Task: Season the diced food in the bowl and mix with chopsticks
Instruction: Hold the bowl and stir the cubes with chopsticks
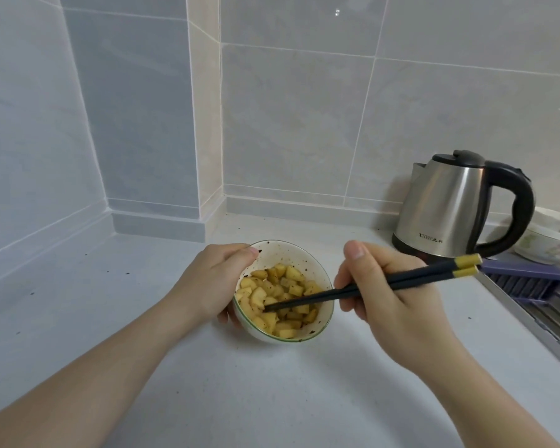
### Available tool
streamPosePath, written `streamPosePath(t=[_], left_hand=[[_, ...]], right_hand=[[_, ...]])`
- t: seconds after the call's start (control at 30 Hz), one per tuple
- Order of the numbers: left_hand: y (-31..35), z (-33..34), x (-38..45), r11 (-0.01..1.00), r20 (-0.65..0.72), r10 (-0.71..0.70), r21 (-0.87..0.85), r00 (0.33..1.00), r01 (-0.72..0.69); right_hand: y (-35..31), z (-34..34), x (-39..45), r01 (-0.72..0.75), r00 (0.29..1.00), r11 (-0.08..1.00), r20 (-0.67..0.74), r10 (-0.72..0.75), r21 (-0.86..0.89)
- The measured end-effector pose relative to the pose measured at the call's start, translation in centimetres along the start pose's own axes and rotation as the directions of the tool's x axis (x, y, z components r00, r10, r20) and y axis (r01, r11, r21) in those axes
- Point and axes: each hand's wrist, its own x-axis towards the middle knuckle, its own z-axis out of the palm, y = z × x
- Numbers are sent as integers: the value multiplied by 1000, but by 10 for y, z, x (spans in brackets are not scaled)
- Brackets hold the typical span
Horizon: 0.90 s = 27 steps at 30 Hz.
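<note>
A white bowl (291,253) with a thin green rim stands on the pale counter in the middle of the head view. It holds yellow diced food (278,292) speckled with dark seasoning. My left hand (212,282) wraps around the bowl's left side, thumb at the rim. My right hand (388,292) grips a pair of dark chopsticks (401,279) with yellow ends. Their tips are down among the dice near the bowl's centre.
A steel electric kettle (446,208) with a black handle stands at the back right. Beyond it are white bowls (550,244) and a purple rack (530,273) over a sink edge (530,321). Tiled walls form a corner behind. Dark specks dot the counter (110,318).
</note>
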Motion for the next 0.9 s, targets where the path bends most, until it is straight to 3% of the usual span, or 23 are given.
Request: streamPosePath(t=[0.1,0.2,0.37,0.47,0.6,0.73,0.8,0.9], left_hand=[[-3,-1,1,1000,-12,12,-3,1000,-12],[-4,0,3,1000,-21,21,-7,1000,-21],[-5,0,3,999,5,10,-38,1000,-9],[-4,0,2,999,18,11,-44,1000,-10],[-4,0,2,999,4,22,-45,1000,-22],[-5,1,2,999,9,20,-38,1000,-20],[-5,1,3,999,13,25,-36,1000,-25],[-6,2,3,999,10,33,-30,999,-32]], right_hand=[[0,-10,5,52,987,999,-150,-52,-3],[0,-27,10,-40,958,999,-284,47,30],[-1,-23,8,-138,979,990,-156,133,-25],[-4,-4,1,-120,992,991,-39,123,59],[-2,2,0,17,992,997,-128,-8,72],[1,-16,6,-22,957,997,-288,41,70],[1,-21,7,-55,957,996,-282,71,63],[-2,-17,5,-95,984,992,-141,106,79]])
